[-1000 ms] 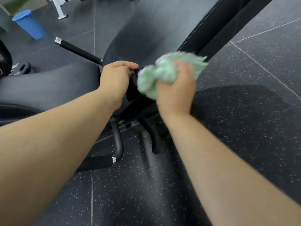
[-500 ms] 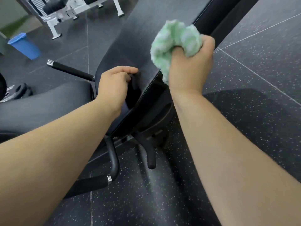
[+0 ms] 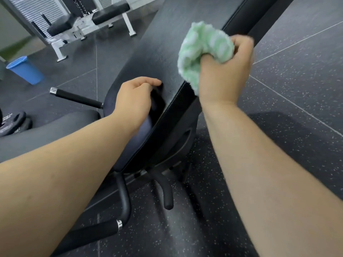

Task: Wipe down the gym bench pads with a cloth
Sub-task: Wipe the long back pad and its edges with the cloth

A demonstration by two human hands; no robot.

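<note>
A black inclined back pad (image 3: pixel 159 47) of a gym bench rises from the centre toward the top right. Its black seat pad (image 3: pixel 46 132) lies at the left, partly behind my left forearm. My right hand (image 3: pixel 224 75) is shut on a bunched green-and-white cloth (image 3: pixel 202 49), which presses on the back pad's right edge. Curled fingers of my left hand (image 3: pixel 135 101) grip the lower end of the back pad, at the gap above the seat pad.
Black frame handles stick out at the left (image 3: pixel 78 98) and below (image 3: pixel 92 232). A blue bin (image 3: pixel 26 70) and a white-framed bench (image 3: pixel 87 25) stand at the back left. Weight plates (image 3: pixel 13 123) lie at the left edge. Speckled dark floor (image 3: pixel 297 93) spreads to the right.
My right hand has carried the cloth up along the back pad's right edge, away from the seat. My left hand keeps its hold at the pad's lower end.
</note>
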